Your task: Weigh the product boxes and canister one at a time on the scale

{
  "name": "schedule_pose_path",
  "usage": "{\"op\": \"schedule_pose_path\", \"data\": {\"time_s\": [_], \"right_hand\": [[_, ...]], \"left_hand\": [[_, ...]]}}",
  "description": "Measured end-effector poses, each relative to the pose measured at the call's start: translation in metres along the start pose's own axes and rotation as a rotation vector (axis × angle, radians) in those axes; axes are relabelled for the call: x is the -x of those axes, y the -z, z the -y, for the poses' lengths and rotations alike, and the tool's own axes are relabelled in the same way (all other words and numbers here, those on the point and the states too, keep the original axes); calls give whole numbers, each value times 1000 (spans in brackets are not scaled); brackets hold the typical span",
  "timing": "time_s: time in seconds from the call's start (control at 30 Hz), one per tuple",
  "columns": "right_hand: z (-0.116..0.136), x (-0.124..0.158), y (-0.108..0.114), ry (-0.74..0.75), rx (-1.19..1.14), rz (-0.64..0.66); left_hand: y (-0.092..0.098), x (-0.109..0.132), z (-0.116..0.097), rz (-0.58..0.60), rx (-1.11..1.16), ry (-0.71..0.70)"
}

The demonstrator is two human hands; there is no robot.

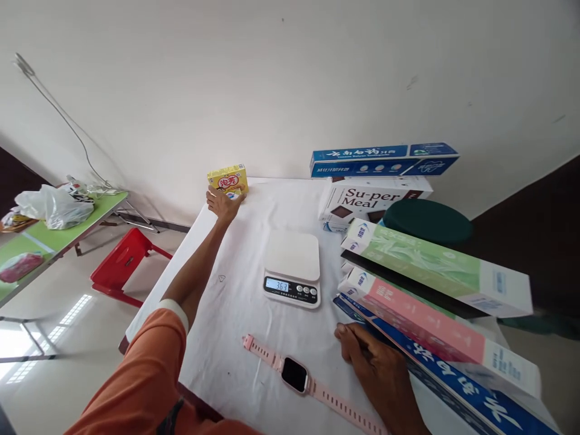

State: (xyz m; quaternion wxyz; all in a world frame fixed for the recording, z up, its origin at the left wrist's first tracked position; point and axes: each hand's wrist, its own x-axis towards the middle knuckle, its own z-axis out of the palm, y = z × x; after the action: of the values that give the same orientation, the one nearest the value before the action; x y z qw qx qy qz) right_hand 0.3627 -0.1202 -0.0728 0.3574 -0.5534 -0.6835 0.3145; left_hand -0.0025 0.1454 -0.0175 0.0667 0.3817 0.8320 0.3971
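My left hand is stretched to the far left corner of the table, its fingers and thumb around the lower part of a small yellow box. My right hand rests on the white cloth with fingers curled and nothing visible in them, beside a blue toothpaste box in a stack. Between the hands stands a white digital scale; its pan is bare and the display seems to read 363. In front of it lies a smartwatch with a pink strap and a dark screen.
Pink and green toothpaste boxes top the right stack. Behind, a blue toothpaste box lies on a white "Su-per Meal" box. A dark green stool stands right, a red chair and green table left.
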Motion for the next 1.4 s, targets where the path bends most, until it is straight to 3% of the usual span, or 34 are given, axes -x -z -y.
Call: {"op": "schedule_pose_path", "data": {"time_s": [0.17, 0.33, 0.53, 0.73, 0.93, 1.1, 1.23, 1.4], "right_hand": [[-3, 0, 1, -27, -29, -4], [-4, 0, 2, -34, -36, 9], [-1, -1, 4, -23, -44, 6], [6, -2, 5, -22, -36, 16], [7, -3, 3, -16, -25, 12], [11, -3, 4, -45, -48, 17], [13, -3, 2, -54, -59, 9], [11, -2, 1, -37, -65, 4]], "left_hand": [[-37, -7, -14, -73, -49, 169], [-51, -16, -18, -101, -102, 273], [-50, -16, -13, -116, -122, 215], [-22, -3, 7, 15, -163, 111], [28, 37, 41, 153, 51, -86], [56, 85, 31, 281, 170, -402], [55, 127, 2, 352, 167, -636], [34, 168, -19, 355, 65, -680]]}}
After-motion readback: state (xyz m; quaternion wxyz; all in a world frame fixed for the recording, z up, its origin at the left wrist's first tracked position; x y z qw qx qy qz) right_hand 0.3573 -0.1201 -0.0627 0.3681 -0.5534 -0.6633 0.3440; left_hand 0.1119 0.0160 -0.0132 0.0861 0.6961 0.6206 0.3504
